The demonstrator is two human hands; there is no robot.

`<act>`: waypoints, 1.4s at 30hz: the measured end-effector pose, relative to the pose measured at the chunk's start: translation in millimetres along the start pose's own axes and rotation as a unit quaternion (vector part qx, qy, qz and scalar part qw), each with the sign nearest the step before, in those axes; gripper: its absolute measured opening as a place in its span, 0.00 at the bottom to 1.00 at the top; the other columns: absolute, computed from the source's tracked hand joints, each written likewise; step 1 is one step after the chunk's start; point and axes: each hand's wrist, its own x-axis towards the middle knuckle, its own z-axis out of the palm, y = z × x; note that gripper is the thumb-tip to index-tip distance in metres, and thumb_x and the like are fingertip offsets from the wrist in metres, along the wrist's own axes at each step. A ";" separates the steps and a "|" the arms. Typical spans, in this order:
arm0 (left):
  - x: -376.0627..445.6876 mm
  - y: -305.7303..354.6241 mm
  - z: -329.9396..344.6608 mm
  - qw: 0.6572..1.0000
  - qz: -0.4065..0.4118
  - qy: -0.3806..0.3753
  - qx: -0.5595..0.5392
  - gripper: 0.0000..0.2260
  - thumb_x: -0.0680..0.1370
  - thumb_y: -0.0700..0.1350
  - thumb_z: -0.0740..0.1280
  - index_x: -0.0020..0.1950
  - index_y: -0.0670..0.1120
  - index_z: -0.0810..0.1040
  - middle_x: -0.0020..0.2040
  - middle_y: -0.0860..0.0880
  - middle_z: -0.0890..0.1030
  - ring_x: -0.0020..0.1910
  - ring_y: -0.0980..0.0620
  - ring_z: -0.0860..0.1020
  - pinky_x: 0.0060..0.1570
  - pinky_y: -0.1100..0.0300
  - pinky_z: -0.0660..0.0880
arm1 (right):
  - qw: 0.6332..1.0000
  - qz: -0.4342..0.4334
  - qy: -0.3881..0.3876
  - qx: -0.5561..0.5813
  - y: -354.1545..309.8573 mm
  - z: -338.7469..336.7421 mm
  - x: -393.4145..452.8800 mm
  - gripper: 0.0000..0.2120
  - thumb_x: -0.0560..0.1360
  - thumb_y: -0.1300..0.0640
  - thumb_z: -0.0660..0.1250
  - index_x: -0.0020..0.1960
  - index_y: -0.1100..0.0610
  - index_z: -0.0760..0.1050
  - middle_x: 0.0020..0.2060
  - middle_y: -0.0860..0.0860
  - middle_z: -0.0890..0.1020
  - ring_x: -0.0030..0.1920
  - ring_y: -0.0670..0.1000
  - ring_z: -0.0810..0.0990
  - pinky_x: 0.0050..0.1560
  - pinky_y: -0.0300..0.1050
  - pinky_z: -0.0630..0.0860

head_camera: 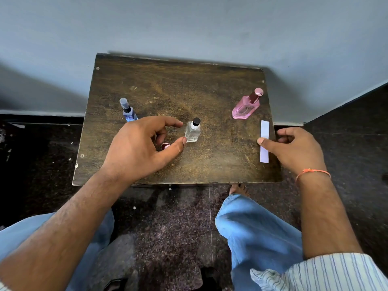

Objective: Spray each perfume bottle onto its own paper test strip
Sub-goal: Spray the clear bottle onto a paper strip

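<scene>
- Nearest the camera: two bare forearms reach forward over knees in light blue trousers (258,234); a white sleeve with thin blue stripes (327,271) covers the right upper arm. Dark speckled floor (172,223) below.
- An orange thread band (312,172) circles the right wrist.
- A small, worn, dark brown wooden table (163,89) stands against a pale blue-grey wall (189,24).
- Right hand (294,148) at the table's right edge: thumb tip rests on a narrow white paper test strip (264,141), fingers curled at the edge beyond it. Whether the strip is pinched or only touched, cannot tell. The strip lies lengthwise near that edge, flat on the wood.
- Left hand (142,143) hovers mid-table, thumb and forefinger spread apart, gripping nothing; thumb tip just beside the base of a small clear square glass bottle with a black cap (192,131), which stands upright near the table's centre.
- A small round pinkish-red cap-like object (165,146) shows under the left palm; partly hidden.
- Behind the left hand: a blue spray bottle with a clear cap (127,111), upright, lower part hidden by the knuckles.
- Far right: a pink faceted glass bottle with a dark red neck and pink top (246,106), just beyond the strip's far end, not touching it.
</scene>
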 end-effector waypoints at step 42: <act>4.3 -8.3 -8.2 0.914 -0.117 -0.164 -0.352 0.06 0.77 0.49 0.78 0.54 0.54 0.92 0.46 0.34 0.89 0.41 0.45 0.77 0.44 0.47 0.73 | 0.875 -0.167 -0.315 0.327 -90.3 56.6 -70.9 0.10 0.68 0.45 0.82 0.46 0.48 0.92 0.38 0.51 0.90 0.31 0.42 0.79 0.25 0.37 0.72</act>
